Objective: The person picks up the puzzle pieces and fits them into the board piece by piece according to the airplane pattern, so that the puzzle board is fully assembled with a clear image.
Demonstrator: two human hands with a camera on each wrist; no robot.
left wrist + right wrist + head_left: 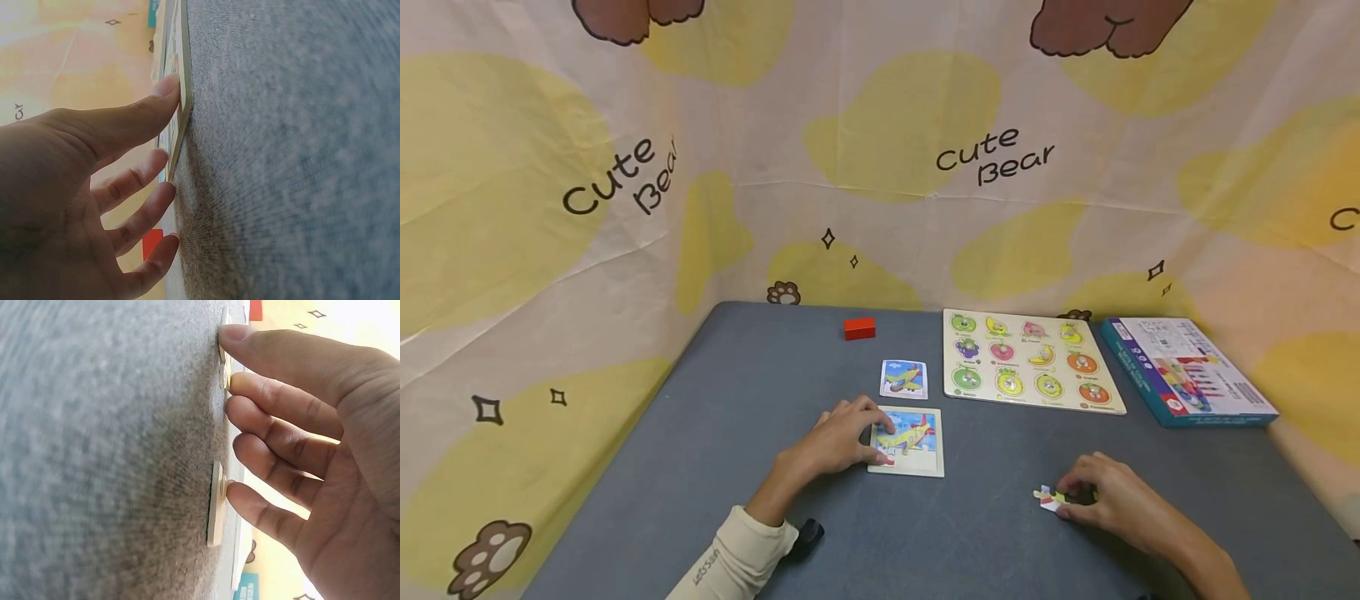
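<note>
My left hand [842, 437] rests at the left side of a small square puzzle tray [931, 464], thumb and forefinger over its edge. Inside, an airplane picture [906, 435] is partly assembled, with pale bare tray along the bottom. In the left wrist view, the thumb [165, 87] lies against the tray's rim and the other fingers are loosely bent. My right hand [1112, 500] pinches a small colored puzzle piece [1047, 498] low over the table, between thumb and forefinger. Another flat wooden piece [215, 506] lies by its little finger, mostly hidden from the head view.
Just beyond the tray lies an airplane picture card [904, 380], with a red block [859, 328] farther back. A fruit board [1030, 402] lies at the back right, beside a flat box [1195, 367]. Patterned cloth [887, 167] hangs behind the grey table [715, 417].
</note>
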